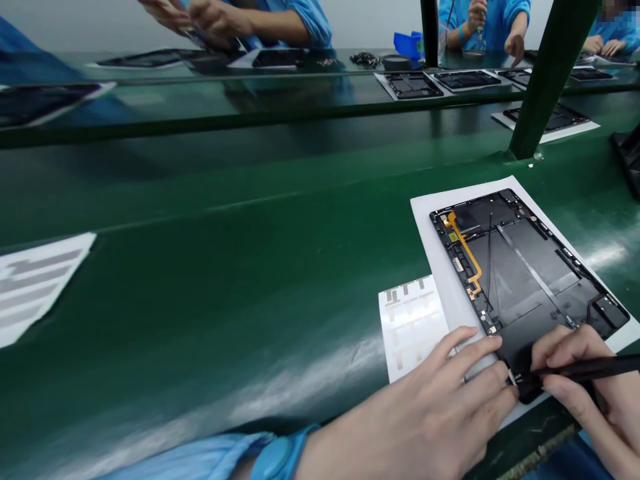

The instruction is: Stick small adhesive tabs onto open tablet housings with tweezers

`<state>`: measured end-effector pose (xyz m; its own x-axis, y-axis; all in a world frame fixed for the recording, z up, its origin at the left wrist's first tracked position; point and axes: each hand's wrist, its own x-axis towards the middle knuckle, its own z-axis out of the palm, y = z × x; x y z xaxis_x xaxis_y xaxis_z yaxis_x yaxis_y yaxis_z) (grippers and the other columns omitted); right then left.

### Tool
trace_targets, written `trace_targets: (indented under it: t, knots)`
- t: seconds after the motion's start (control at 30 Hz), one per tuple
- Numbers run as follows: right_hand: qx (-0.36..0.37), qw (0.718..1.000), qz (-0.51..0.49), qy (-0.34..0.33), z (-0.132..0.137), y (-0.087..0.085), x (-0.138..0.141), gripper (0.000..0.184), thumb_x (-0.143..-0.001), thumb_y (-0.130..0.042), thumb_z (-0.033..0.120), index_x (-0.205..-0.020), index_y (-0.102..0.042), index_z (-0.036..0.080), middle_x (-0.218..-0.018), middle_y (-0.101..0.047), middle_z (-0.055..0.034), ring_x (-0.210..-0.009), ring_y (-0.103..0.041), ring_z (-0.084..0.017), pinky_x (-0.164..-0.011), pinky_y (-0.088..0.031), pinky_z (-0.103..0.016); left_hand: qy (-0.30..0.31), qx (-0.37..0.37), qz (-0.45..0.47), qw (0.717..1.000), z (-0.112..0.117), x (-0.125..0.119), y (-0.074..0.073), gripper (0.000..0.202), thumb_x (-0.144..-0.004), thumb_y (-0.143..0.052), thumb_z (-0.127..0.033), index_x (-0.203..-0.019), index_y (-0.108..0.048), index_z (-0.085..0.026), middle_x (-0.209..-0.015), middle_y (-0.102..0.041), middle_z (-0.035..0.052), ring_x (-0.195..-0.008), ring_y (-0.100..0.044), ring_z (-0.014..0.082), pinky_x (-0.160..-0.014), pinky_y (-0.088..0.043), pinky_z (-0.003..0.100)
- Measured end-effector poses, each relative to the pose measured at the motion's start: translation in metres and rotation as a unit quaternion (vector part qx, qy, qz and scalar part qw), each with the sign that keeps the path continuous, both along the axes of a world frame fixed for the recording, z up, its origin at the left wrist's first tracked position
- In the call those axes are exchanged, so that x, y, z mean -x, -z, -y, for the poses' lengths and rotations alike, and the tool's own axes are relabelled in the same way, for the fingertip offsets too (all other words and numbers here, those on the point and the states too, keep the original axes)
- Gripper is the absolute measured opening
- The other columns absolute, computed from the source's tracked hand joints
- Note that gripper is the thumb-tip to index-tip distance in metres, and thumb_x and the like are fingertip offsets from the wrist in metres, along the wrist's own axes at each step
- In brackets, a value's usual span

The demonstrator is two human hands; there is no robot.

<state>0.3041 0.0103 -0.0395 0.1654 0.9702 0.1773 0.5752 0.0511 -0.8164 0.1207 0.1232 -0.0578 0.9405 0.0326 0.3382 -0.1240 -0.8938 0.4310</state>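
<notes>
An opened tablet chassis (525, 267), black inside with an orange flex cable (467, 253), lies on a white sheet (450, 293) on the green work surface. My left hand (435, 413) rests at the tablet's near corner, fingers stretched out and pressing the edge beside a small light part. My right hand (590, 380) is closed around black tweezers (580, 372) whose tip meets that same corner. A blue wrist strap (280, 457) and blue sleeve show on my left arm.
A white sticker sheet (413, 323) lies left of the tablet, another striped sheet (35, 283) at far left. A green post (550, 73) stands behind. Across the bench, people in blue sleeves (280, 20) handle more opened tablets (413, 85).
</notes>
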Motion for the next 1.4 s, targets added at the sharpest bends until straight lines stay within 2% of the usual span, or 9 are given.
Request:
trace_targets:
  t: [0.07, 0.23, 0.4, 0.53, 0.7, 0.9, 1.1, 1.3, 1.4]
  knots:
    - [-0.002, 0.999, -0.022, 0.027, 0.003, 0.002, 0.0, 0.011, -0.096, -0.045, 0.02, -0.088, -0.052, 0.026, -0.076, -0.06, 0.0026, -0.07, -0.062, -0.009, -0.064, -0.051, -0.012, 0.0, -0.005, 0.001, 1.0, 0.0, 0.0, 0.0, 0.028, -0.101, -0.035, -0.017, -0.114, -0.059, -0.01, -0.102, -0.066, 0.0067, -0.116, -0.051, 0.0286, -0.109, -0.027, 0.041]
    - [0.009, 0.997, -0.042, 0.057, 0.012, 0.01, -0.003, 0.012, -0.095, -0.048, 0.019, -0.085, -0.053, 0.024, -0.077, -0.057, 0.0019, -0.049, -0.048, -0.008, -0.044, -0.042, -0.016, -0.005, -0.014, -0.013, 1.0, 0.001, -0.002, -0.002, 0.028, -0.1, -0.036, -0.016, -0.115, -0.058, -0.008, -0.1, -0.066, 0.0076, -0.114, -0.051, 0.0294, -0.106, -0.027, 0.043]
    - [0.002, 0.998, -0.034, 0.057, 0.013, 0.013, -0.006, 0.013, -0.095, -0.048, 0.016, -0.087, -0.054, 0.024, -0.078, -0.057, 0.001, -0.047, -0.046, -0.008, -0.041, -0.041, -0.017, -0.008, -0.007, -0.034, 0.999, 0.0, -0.008, -0.005, 0.026, -0.098, -0.037, -0.015, -0.112, -0.059, -0.01, -0.097, -0.065, 0.0067, -0.108, -0.053, 0.0291, -0.103, -0.029, 0.043]
    - [0.005, 0.998, -0.034, 0.059, 0.012, 0.013, -0.005, 0.014, -0.095, -0.048, 0.016, -0.085, -0.054, 0.023, -0.077, -0.055, 0.0009, -0.05, -0.049, -0.009, -0.043, -0.042, -0.017, -0.01, 0.003, -0.05, 0.999, -0.001, -0.009, -0.007, 0.022, -0.096, -0.045, -0.017, -0.112, -0.059, -0.011, -0.098, -0.065, 0.0066, -0.106, -0.053, 0.0284, -0.102, -0.031, 0.042]
    - [0.018, 0.993, -0.068, 0.1, 0.009, 0.01, 0.004, 0.016, -0.096, -0.047, 0.02, -0.083, -0.054, 0.023, -0.075, -0.056, 0.0008, -0.061, -0.054, -0.011, -0.055, -0.045, -0.017, -0.005, 0.012, -0.055, 0.998, -0.001, -0.005, -0.01, 0.021, -0.092, -0.052, -0.016, -0.112, -0.059, -0.011, -0.098, -0.065, 0.0068, -0.105, -0.053, 0.0278, -0.102, -0.033, 0.042]
    - [-0.003, 0.997, -0.035, 0.069, 0.006, 0.009, 0.002, 0.014, -0.095, -0.047, 0.016, -0.084, -0.053, 0.022, -0.076, -0.057, 0.001, -0.065, -0.057, -0.01, -0.056, -0.046, -0.016, 0.001, 0.012, -0.05, 0.999, -0.002, -0.006, -0.006, 0.022, -0.093, -0.053, -0.017, -0.113, -0.058, -0.011, -0.1, -0.064, 0.0071, -0.108, -0.052, 0.0283, -0.103, -0.033, 0.043]
    - [-0.002, 1.0, 0.0, 0.022, 0.008, 0.009, -0.006, 0.009, -0.094, -0.049, 0.013, -0.09, -0.052, 0.021, -0.082, -0.058, -0.0005, -0.074, -0.062, -0.011, -0.065, -0.05, -0.017, 0.008, 0.02, -0.062, 0.998, -0.003, -0.006, -0.004, 0.025, -0.093, -0.05, -0.017, -0.117, -0.057, -0.011, -0.1, -0.064, 0.0077, -0.109, -0.053, 0.0278, -0.104, -0.032, 0.045]
    - [-0.006, 0.99, 0.033, 0.136, 0.014, 0.009, -0.016, 0.014, -0.095, -0.052, 0.021, -0.081, -0.057, 0.022, -0.081, -0.058, -0.0019, -0.072, -0.059, -0.013, -0.058, -0.047, -0.02, 0.011, 0.026, -0.083, 0.996, -0.004, -0.007, -0.009, 0.027, -0.092, -0.056, -0.016, -0.118, -0.057, -0.011, -0.101, -0.064, 0.0079, -0.106, -0.054, 0.0266, -0.103, -0.035, 0.043]
    - [0.016, 0.988, 0.002, 0.152, 0.016, 0.009, -0.019, 0.014, -0.095, -0.053, 0.024, -0.082, -0.057, 0.023, -0.083, -0.058, -0.0031, -0.066, -0.056, -0.014, -0.049, -0.043, -0.021, 0.007, 0.038, -0.091, 0.995, -0.003, -0.007, -0.01, 0.029, -0.09, -0.059, -0.015, -0.119, -0.056, -0.012, -0.103, -0.064, 0.0083, -0.107, -0.053, 0.0267, -0.103, -0.036, 0.043]
